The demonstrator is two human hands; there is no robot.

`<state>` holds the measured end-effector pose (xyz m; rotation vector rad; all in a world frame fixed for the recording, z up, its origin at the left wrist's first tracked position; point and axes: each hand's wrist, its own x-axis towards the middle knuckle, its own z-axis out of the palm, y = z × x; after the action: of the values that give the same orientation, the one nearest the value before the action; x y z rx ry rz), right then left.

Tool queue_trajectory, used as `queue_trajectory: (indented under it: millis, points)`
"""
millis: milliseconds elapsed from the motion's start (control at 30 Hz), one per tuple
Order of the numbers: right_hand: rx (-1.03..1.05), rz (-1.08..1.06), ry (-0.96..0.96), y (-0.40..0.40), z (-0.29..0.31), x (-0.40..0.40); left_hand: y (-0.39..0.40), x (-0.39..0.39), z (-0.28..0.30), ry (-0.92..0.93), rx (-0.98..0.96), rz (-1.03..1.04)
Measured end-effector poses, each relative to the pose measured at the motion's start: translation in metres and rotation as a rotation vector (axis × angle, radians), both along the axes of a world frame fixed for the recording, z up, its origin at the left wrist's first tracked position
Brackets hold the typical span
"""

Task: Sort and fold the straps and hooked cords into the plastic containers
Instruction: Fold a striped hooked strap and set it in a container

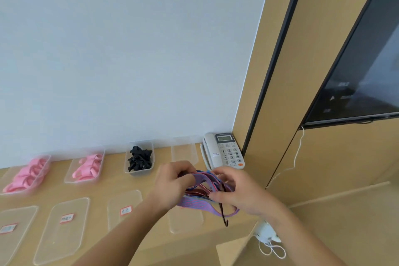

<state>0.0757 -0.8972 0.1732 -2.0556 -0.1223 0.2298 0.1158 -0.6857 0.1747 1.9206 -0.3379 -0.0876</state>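
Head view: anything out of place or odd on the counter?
A white face mask lies at the counter's front right edge, its ear loops hanging over; it belongs to no container. Both hands grip the striped strap bundle.

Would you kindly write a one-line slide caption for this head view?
Both hands, left hand and right hand, fold a striped cord beside tubs of sorted straps.

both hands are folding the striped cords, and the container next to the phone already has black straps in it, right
Not quite. In the head view the container next to the phone looks empty; the black straps sit one container further left. Both the left hand and right hand do hold the striped cords.
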Motion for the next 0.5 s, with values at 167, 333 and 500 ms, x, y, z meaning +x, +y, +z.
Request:
queue_trajectory:
  millis: [167,333,500]
  points:
    - [0.037,0.124,-0.056,0.022,0.056,-0.023,0.023,-0.028,0.053,0.107,-0.297,-0.056]
    - [-0.073,0.243,-0.125,0.047,0.089,-0.049,0.047,-0.056,0.080,0.158,-0.466,-0.088]
    - [-0.213,0.033,-0.334,0.075,0.092,-0.067,0.062,-0.062,0.084,0.205,-0.604,-0.085]
